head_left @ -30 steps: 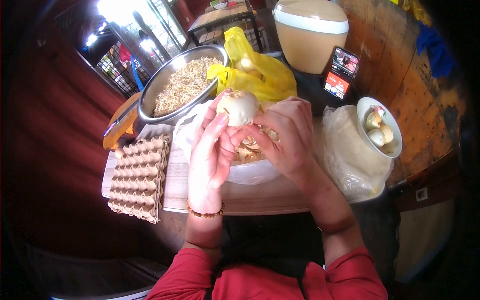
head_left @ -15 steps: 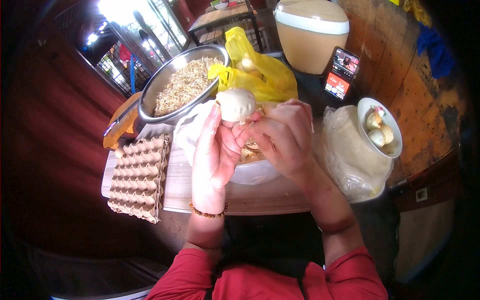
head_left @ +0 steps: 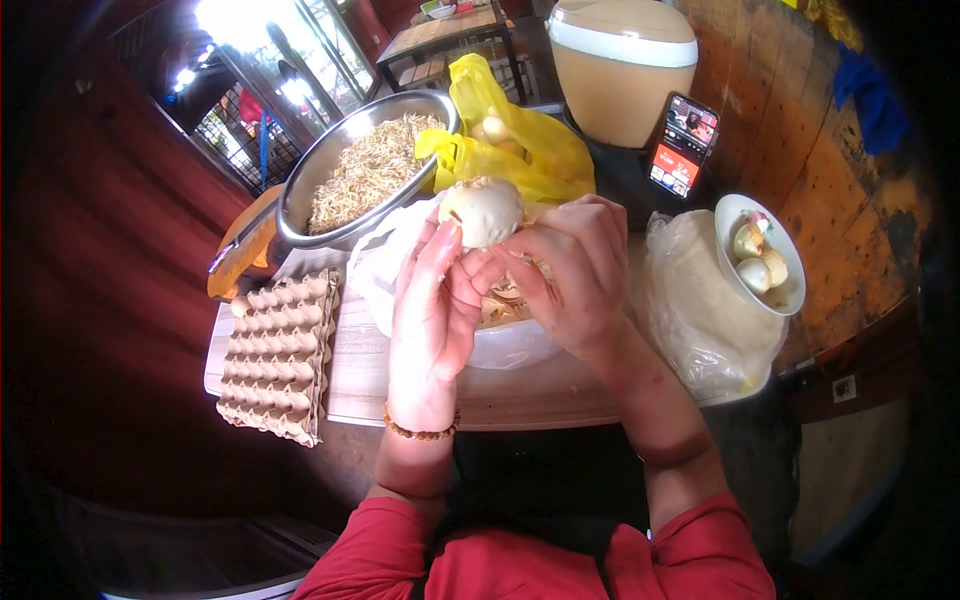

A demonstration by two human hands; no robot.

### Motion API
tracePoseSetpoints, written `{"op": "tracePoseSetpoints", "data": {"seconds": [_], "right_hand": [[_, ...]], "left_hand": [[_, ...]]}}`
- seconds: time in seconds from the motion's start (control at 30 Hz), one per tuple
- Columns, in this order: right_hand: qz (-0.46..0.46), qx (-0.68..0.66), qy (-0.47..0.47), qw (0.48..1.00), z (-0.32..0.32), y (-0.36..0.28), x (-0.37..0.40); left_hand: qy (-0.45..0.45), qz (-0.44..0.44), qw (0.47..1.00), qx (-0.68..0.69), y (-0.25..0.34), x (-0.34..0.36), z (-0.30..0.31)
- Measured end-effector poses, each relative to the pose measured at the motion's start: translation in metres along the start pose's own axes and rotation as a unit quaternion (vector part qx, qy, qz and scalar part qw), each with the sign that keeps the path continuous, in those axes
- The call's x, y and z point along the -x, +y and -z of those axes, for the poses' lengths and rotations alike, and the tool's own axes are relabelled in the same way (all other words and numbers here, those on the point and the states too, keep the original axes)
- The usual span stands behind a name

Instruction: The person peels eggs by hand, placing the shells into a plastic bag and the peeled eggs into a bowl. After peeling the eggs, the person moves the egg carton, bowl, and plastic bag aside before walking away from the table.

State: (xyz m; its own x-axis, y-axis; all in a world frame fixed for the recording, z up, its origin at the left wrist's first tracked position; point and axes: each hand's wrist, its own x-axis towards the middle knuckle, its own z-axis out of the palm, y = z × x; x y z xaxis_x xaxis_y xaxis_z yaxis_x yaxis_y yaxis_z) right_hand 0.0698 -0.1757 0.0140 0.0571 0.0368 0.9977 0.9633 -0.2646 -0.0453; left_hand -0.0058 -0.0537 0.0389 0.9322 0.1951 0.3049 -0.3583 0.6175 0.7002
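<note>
A pale boiled egg (head_left: 485, 215), its white surface dented and a brownish patch along its top, is raised over the table between my hands. My left hand (head_left: 436, 285) wraps it from the left, the thumb pressed against its side. From the right, the closed fingers of my right hand (head_left: 572, 265) pinch at the egg's lower right edge, where a small brownish bit shows. Below them, partly hidden by my hands, a plastic-lined container (head_left: 515, 348) holds broken eggshells (head_left: 505, 308).
On the left lie an egg carton (head_left: 275, 355) and a steel bowl (head_left: 290, 205) of dried, pale, straw-like pieces. A yellow bag (head_left: 555, 160) with eggs stands behind. To the right are a phone (head_left: 684, 147), a plastic bag (head_left: 700, 310) and a white bowl (head_left: 790, 297) with several eggs.
The egg has turned in my fingers, bringing a brownish patch to its top. My left hand has shifted slightly right and the left thumb has moved onto the egg's side.
</note>
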Motion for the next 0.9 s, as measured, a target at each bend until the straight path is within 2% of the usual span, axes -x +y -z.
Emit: {"op": "tracePoseSetpoints", "data": {"seconds": [0.2, 0.37, 0.57, 0.63, 0.9], "right_hand": [[-0.025, 0.012, -0.056, 0.998, 0.003, -0.006, -0.001], [0.014, 0.015, -0.010, 1.000, -0.002, -0.001, 0.002], [0.006, 0.010, 0.026, 1.000, -0.003, -0.004, 0.000], [0.008, 0.012, 0.025, 1.000, -0.003, -0.003, 0.000], [0.007, -0.006, -0.013, 1.000, 0.004, -0.007, -0.001]], "left_hand": [[-0.006, -0.005, 1.000, 0.005, -0.001, -0.002, 0.003], [0.010, 0.000, 1.000, -0.002, 0.000, -0.003, 0.001], [0.008, 0.007, 0.998, 0.068, 0.000, 0.002, 0.003], [0.046, -0.021, 0.999, 0.001, 0.002, 0.003, -0.004], [0.029, -0.034, 0.997, -0.068, 0.007, 0.002, -0.014]]}}
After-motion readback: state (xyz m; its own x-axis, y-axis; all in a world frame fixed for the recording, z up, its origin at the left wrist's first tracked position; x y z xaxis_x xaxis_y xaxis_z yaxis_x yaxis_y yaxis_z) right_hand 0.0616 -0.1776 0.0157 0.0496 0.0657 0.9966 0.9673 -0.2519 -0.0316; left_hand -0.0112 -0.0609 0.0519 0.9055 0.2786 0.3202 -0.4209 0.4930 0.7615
